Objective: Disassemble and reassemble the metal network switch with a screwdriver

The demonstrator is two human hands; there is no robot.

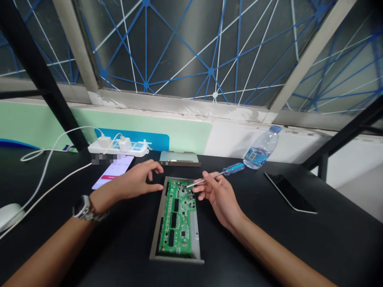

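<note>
A green circuit board (182, 223) lies in a shallow grey metal housing (156, 235) on the black table before me. My right hand (218, 195) pinches the metal shaft of a screwdriver (233, 169) with a clear blue handle. Its handle points away to the upper right, and the tip is over the upper part of the board; whether it touches cannot be made out. My left hand (143, 178) is at the housing's upper left edge, fingers curved and apart from the thumb, holding nothing. The thumb tip is at or very near the rim.
Behind the housing lies a flat metal plate (179, 158). A lit phone (115, 172) and a white power strip (134, 148) with cables are at the left, a white mouse (11, 217) nearer. A water bottle (261, 148) and a dark phone (289, 192) stand and lie at the right.
</note>
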